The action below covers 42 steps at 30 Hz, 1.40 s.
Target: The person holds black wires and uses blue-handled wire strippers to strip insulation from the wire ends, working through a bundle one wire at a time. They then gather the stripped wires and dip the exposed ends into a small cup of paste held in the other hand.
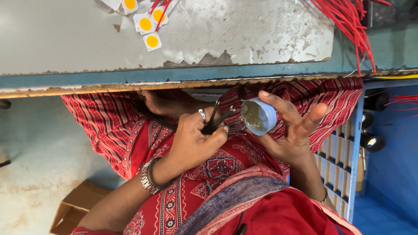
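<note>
At centre frame, the left hand [196, 139] pinches a bundle of thin black wires [217, 119], light and springy, best held near their tips, beside a small round blue tin [259, 116] cradled in the right hand [289, 130], below the workbench edge [174, 80] with square yellow-centred LED chips [146, 24] and red wires [348, 26] above.

One small round pot [258, 115], pale blue wall, open top, greenish-brown paste inside, is held tilted in the right hand [292, 130] over the lap, just below the bench [174, 74] edge. One brown cardboard box [76, 206], flaps open, is seen on the floor [39, 143] at lower left. No labels, signs or screens are seen.
</note>
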Each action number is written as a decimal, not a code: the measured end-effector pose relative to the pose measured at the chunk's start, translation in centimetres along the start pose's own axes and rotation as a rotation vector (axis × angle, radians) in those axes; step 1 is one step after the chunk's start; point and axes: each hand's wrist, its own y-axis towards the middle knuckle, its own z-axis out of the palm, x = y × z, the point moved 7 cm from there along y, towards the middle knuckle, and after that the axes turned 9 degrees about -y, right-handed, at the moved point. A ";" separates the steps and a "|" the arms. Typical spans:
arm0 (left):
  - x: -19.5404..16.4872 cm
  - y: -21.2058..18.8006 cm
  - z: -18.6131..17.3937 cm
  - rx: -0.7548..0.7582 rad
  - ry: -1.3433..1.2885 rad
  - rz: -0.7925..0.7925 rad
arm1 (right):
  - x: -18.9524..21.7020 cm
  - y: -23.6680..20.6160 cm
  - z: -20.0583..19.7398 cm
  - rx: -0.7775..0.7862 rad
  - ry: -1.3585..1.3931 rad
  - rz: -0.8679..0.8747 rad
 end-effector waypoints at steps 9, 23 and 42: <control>0.6 0.0 -0.2 -0.006 -0.001 -0.016 | 0.2 0.0 0.2 0.016 0.037 0.002; 0.1 -0.2 -0.4 -0.041 0.008 0.025 | 0.4 0.0 0.2 0.017 0.032 0.019; -0.3 0.0 -0.2 -0.019 0.009 0.032 | 0.5 -0.1 0.7 0.040 0.022 -0.009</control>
